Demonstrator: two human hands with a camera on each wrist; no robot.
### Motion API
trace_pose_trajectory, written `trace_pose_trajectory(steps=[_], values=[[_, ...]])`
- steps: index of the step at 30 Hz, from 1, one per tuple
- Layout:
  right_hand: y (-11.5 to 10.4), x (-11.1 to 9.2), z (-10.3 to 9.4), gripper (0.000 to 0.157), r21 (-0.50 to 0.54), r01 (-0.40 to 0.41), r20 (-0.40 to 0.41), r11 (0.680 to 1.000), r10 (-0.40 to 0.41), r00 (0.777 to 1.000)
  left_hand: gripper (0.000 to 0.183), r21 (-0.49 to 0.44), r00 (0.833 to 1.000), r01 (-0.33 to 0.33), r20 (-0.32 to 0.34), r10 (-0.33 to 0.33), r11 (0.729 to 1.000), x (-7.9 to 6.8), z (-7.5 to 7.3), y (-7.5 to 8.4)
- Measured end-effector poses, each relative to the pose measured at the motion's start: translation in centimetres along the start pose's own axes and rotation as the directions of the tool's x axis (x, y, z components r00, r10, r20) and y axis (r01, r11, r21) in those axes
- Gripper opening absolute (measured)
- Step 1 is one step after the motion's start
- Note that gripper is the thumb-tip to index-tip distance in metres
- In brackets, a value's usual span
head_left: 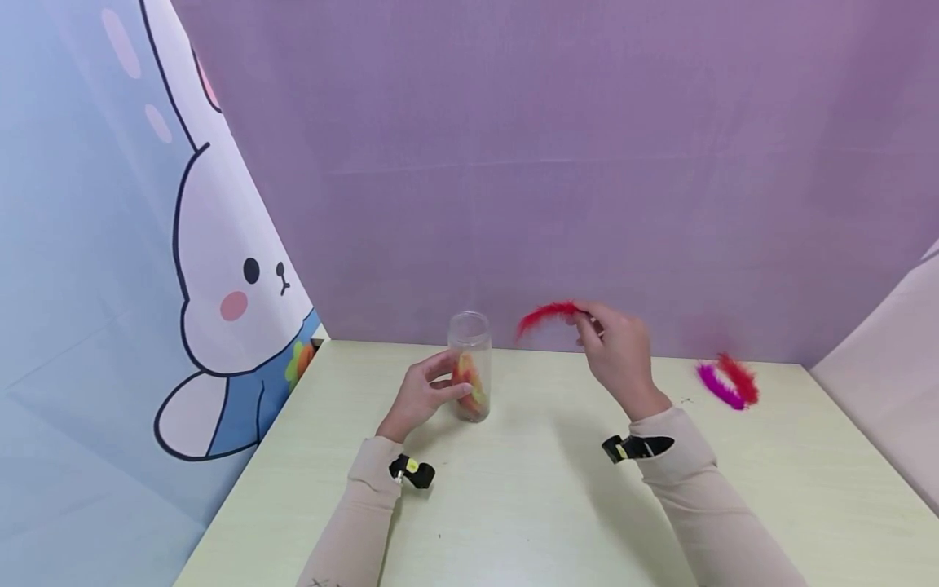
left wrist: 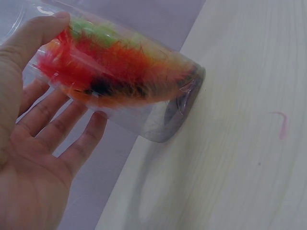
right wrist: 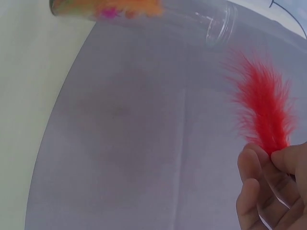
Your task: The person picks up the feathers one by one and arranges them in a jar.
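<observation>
A clear jar [head_left: 478, 334] stands upright on the table, open at the top, with several coloured feathers [left wrist: 120, 62] inside: red, orange, green and a dark one. My left hand [head_left: 429, 391] holds the jar from its left side, thumb on the near wall and fingers around the back. To the right of the jar's mouth, my right hand [head_left: 619, 350] pinches a red feather [right wrist: 264, 105] by one end between thumb and forefinger. The feather's free tip points left toward the jar, apart from it and around rim height.
A magenta feather [head_left: 720, 386] and another red feather [head_left: 739, 378] lie on the table [head_left: 513, 505] at the right. A purple cloth backdrop [head_left: 550, 163] rises behind the table's far edge. A curtain with a printed rabbit [head_left: 235, 310] hangs at the left.
</observation>
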State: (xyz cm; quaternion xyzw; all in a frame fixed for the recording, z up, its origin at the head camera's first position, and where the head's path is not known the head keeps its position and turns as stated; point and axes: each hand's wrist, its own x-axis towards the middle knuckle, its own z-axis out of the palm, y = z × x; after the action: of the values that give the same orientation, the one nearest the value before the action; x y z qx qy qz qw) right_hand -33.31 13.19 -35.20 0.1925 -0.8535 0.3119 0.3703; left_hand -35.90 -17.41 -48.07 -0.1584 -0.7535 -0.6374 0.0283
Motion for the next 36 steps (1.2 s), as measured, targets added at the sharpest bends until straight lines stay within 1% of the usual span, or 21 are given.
trace_pose_trajectory(steps=[9, 21, 29, 36], values=[[-1.6, 0.6, 0.9, 0.019, 0.006, -0.003, -0.030, 1.000, 0.003, 1.000, 0.062, -0.006, 1.000, 0.001, 0.005, -0.001, 1.000, 0.0, -0.1, -0.1], [-2.7, 1.3, 1.8, 0.019, 0.010, -0.020, -0.062, 1.000, 0.020, 0.998, 0.063, -0.009, 1.000, 0.003, 0.001, -0.003, 1.000, 0.1, -0.2, -0.3], [-3.6, 1.7, 2.2, 0.020, 0.016, 0.010, -0.087, 1.000, -0.009, 0.996, 0.066, 0.004, 1.000, 0.015, -0.002, -0.015, 1.000, 0.0, -0.3, -0.3], [-4.0, 2.2, 2.7, 0.021, -0.010, 0.056, -0.113, 0.998, -0.057, 0.992, 0.066, 0.008, 1.000, 0.011, 0.000, -0.011, 1.000, -0.2, -0.3, -0.1]])
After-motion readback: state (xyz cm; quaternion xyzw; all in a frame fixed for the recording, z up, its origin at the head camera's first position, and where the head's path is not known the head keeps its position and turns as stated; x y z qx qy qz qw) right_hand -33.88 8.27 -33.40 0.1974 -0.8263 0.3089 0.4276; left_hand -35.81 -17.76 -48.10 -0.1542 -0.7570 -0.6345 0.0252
